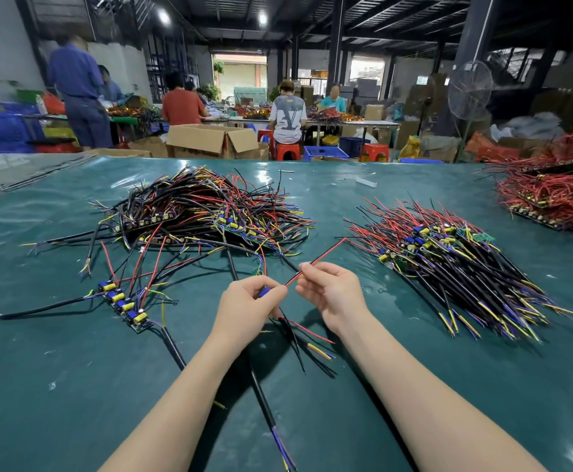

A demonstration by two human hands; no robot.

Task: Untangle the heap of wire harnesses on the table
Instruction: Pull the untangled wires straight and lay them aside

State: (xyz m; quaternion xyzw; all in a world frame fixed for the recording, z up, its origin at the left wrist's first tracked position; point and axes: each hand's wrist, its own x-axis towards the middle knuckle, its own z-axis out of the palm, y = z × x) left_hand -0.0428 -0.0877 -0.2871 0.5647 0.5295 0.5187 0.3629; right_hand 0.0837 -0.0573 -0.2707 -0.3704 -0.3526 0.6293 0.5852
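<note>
Now my left hand [247, 304] grips one harness [263, 292] by its blue part, and my right hand [332, 294] pinches its red wire [322, 255] between the fingertips. The heap [203, 212] lies behind them on the table [74, 386], and the sorted pile [455, 264] is to the right. If I pull too hard, I think the wire can tear from its solder, or the hanging ends can catch the loose harnesses nearby
</note>
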